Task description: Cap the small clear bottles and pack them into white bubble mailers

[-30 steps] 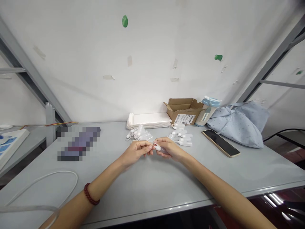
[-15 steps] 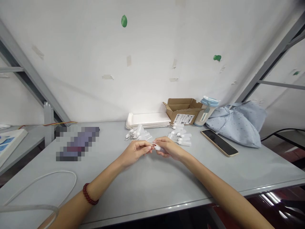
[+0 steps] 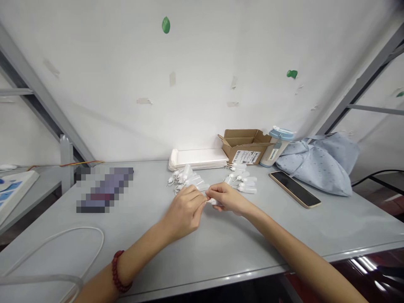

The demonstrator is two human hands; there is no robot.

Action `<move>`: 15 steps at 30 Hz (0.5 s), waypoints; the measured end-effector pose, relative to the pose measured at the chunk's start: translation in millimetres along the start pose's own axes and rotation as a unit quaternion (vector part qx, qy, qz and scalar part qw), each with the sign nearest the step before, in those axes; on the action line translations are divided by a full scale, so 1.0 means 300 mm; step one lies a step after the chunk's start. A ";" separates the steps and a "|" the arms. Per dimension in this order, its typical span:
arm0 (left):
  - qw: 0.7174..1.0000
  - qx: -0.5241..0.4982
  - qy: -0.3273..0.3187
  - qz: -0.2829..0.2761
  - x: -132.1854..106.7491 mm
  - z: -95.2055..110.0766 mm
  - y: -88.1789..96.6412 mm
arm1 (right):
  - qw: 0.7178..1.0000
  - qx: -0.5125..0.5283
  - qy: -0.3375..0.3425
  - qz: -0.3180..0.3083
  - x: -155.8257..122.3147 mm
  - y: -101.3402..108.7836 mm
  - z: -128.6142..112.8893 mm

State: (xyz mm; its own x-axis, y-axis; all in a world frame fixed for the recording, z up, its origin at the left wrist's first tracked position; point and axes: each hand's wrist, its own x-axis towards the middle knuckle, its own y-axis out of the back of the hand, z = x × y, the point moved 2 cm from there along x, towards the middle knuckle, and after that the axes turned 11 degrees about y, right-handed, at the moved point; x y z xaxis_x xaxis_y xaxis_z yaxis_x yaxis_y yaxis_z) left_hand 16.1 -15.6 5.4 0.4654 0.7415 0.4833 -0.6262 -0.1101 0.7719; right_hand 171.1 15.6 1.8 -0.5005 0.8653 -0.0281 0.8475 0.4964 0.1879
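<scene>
In the middle of the table, my right hand (image 3: 227, 198) pinches a small clear plastic bottle (image 3: 214, 202), its white capped end turned toward the left. My left hand (image 3: 186, 210) is closed, back of the hand up, with its fingertips meeting that white end; what they grip is hidden. Just behind my left hand lies a heap of similar small bottles (image 3: 189, 176) with white caps and thin cord loops. Another group of such bottles (image 3: 248, 185) lies behind my right hand.
Against the wall are a stack of white flat packets (image 3: 202, 158), an open cardboard box (image 3: 246, 147) and a lidded cup (image 3: 276, 147). A phone (image 3: 295, 189) and a pale blue cloth bag (image 3: 315, 164) lie right. At left are a blurred-out item (image 3: 110, 189) and a white cable (image 3: 91, 229).
My left hand has turned over so its back now faces up, fingertips still at the bottle's capped end. My right hand keeps the bottle. The view has shifted slightly.
</scene>
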 end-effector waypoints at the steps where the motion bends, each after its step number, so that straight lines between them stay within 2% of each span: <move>1: 1.000 0.020 -0.005 0.002 -0.002 0.001 -0.002 | 1.000 -0.003 0.002 0.000 0.001 -0.002 0.003; 3: 1.000 0.030 -0.004 -0.002 -0.001 0.000 -0.002 | 1.000 0.001 0.002 0.000 0.002 -0.006 0.006; 6: 0.999 -0.030 0.031 -0.013 0.015 -0.013 0.016 | 1.000 0.007 0.015 0.002 0.003 -0.005 -0.002; 9: 0.988 -0.102 0.120 -0.009 0.039 -0.039 0.048 | 0.993 -0.043 0.102 0.034 0.001 0.010 -0.029; 12: 0.965 -0.139 0.221 0.000 0.052 -0.070 0.071 | 0.968 -0.149 0.186 0.082 -0.003 0.031 -0.046; 15: 0.950 -0.168 0.262 -0.020 0.055 -0.088 0.073 | 0.947 -0.211 0.218 0.101 -0.003 0.045 -0.043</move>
State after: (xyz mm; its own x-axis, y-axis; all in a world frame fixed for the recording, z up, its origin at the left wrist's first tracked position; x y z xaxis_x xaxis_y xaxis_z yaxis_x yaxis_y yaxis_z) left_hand -6.3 11.9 19.2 0.1732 0.9779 0.1168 -0.8200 0.0775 0.5671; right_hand 180.7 20.7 16.9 -0.4398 0.7826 0.4406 0.8331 0.1722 0.5257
